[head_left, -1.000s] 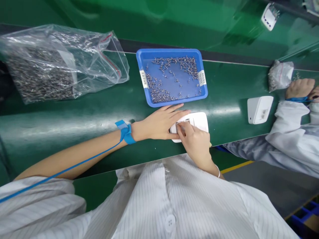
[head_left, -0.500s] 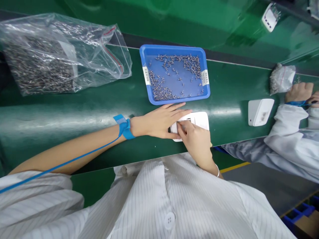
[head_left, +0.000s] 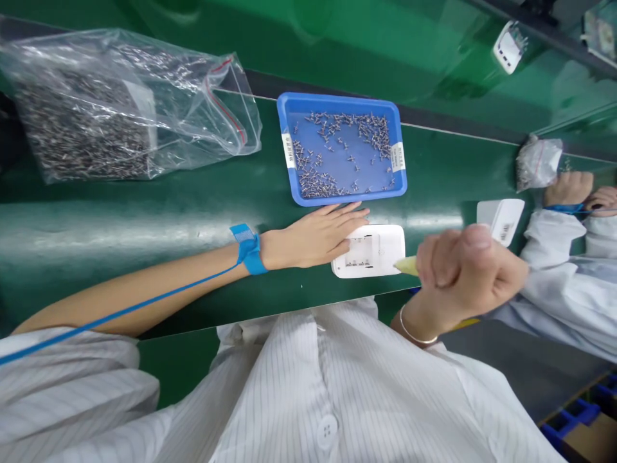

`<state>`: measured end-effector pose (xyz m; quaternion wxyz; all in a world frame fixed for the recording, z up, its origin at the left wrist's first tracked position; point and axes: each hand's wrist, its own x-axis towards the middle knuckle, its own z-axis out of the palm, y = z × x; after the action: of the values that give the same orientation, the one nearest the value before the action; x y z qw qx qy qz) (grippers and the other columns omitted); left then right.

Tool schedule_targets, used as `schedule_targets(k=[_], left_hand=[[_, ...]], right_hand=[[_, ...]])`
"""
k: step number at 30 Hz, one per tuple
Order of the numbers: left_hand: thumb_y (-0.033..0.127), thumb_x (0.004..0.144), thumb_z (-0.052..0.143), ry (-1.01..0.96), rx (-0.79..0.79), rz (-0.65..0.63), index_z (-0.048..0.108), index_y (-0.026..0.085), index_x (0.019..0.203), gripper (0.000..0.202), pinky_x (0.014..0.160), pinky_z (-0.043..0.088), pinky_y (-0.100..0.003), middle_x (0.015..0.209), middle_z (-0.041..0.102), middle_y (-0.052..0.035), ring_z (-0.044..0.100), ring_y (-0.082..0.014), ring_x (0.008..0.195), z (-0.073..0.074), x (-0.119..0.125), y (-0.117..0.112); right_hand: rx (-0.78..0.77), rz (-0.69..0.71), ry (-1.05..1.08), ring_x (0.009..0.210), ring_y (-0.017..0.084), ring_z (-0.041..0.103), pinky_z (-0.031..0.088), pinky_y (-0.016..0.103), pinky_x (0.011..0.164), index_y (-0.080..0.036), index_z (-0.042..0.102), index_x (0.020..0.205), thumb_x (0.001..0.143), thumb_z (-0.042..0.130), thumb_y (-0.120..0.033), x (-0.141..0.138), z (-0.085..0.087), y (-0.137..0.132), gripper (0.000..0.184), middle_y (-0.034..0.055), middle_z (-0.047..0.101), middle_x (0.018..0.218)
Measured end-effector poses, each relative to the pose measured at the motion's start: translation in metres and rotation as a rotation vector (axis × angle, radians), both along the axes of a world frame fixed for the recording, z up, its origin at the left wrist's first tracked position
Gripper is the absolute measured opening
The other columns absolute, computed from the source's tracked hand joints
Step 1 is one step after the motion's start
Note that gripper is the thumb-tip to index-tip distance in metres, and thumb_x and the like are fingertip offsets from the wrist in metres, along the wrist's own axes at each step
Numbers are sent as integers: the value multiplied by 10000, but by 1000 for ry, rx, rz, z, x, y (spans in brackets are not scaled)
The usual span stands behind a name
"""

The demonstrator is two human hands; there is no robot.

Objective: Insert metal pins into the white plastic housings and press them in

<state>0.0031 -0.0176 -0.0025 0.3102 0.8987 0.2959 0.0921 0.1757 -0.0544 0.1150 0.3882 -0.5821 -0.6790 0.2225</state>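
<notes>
Casing (head_left: 391, 247), white with its uncovered compartment facing up, lies on the green surface (head_left: 279, 292), just below a blue tray (head_left: 357, 199). The left hand (head_left: 315, 243) rests over its left end, grip wide. The right hand's (head_left: 467, 270) grip holds a pale yellow pointed tool (head_left: 409, 265) near the right end.

The white casing (head_left: 390, 249) before you looks like smooth plastic with a soft sheen; the pale yellow tip (head_left: 408, 265) you hold seems matt. Your blue tray (head_left: 351, 199) is smooth, faintly glossy plastic, and its screws (head_left: 318, 186) are shiny metal. The clear bag (head_left: 183, 112) is crinkled, glossy plastic film. Your green tabletop (head_left: 212, 209) gleams smoothly; your striped shirt (head_left: 284, 379) is matt cloth.
</notes>
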Motion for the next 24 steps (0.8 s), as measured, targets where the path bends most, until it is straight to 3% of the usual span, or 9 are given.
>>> schedule_targets(k=[3,8,13,17,21,24], left_hand=[[287,997,325,9,6,39,306,104,1514,548,1235,145,-431,1640,190,-106,130,-263,1535,1,3,-2],[287,966,391,19,37,88,348,93,1495,565,1245,137,-420,1627,238,-109,173,-275,1525,-3,7,-6],[304,959,420,-4,51,100,366,99,1482,563,1245,134,-409,1623,250,-105,191,-268,1521,-5,9,-6],[291,947,440,-22,51,109,395,95,1459,550,1242,142,-407,1617,266,-110,217,-267,1514,-6,9,-7],[287,943,456,-32,55,113,414,84,1444,542,1237,166,-426,1609,281,-121,232,-278,1508,-6,10,-7],[290,942,457,-32,63,115,423,80,1437,539,1232,180,-427,1604,294,-122,244,-280,1504,-7,10,-7]], right_hand=[[104,-28,219,331,100,188,226,268,343,-261,159,521,1026,281,-517,-19,-17,15,579,-69,134,410],[56,0,311,310,111,167,245,289,348,-283,126,531,1017,243,-524,-34,-42,34,555,-70,123,403],[105,-89,520,281,98,147,183,271,311,-294,199,488,982,365,-401,-37,-44,34,531,-79,146,380],[53,-108,509,297,93,189,211,260,304,-299,222,484,956,396,-400,-39,-44,33,512,-76,185,384],[109,-33,545,289,88,147,165,273,293,-287,191,497,978,383,-471,-42,-48,36,549,-78,152,385],[183,39,615,283,78,148,146,268,296,-263,217,493,974,454,-416,-46,-51,37,558,-80,159,394]])
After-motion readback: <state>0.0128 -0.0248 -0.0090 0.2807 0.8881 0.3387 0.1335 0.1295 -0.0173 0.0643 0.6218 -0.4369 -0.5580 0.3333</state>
